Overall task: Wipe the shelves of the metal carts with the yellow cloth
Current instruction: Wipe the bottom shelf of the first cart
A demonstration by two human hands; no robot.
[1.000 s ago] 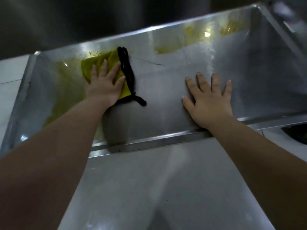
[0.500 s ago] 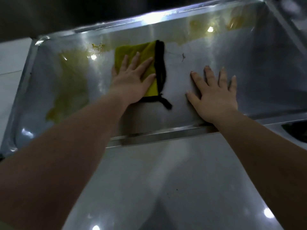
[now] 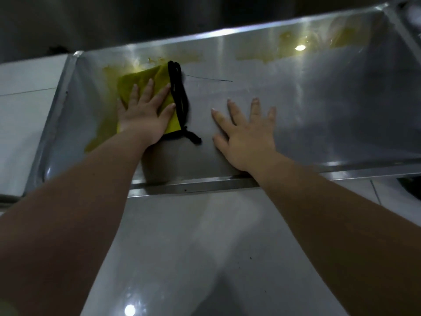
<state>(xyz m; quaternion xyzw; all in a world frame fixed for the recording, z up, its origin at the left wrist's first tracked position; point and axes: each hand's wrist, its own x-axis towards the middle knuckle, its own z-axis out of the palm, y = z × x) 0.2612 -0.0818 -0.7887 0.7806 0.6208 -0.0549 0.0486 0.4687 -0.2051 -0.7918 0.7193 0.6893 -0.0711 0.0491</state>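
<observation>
- Left hand (image 3: 145, 115) presses flat, fingers straight, on the black-edged yellow cloth (image 3: 136, 84); right hand (image 3: 247, 133) lies flat, fingers spread, beside it.
- Both rest on the shiny metal cart shelf (image 3: 330, 115), the cloth near its yellow-smeared left end; bare metal stretches right.

The left hand (image 3: 143, 117) covers the middle of the yellow cloth (image 3: 133, 79), whose black edging (image 3: 180, 96) is smeared with blur. The shelf (image 3: 330, 106) runs past the view's edge at 3 o'clock, and a dark shape (image 3: 411, 189) at 4 o'clock is cut off too much to identify.
</observation>
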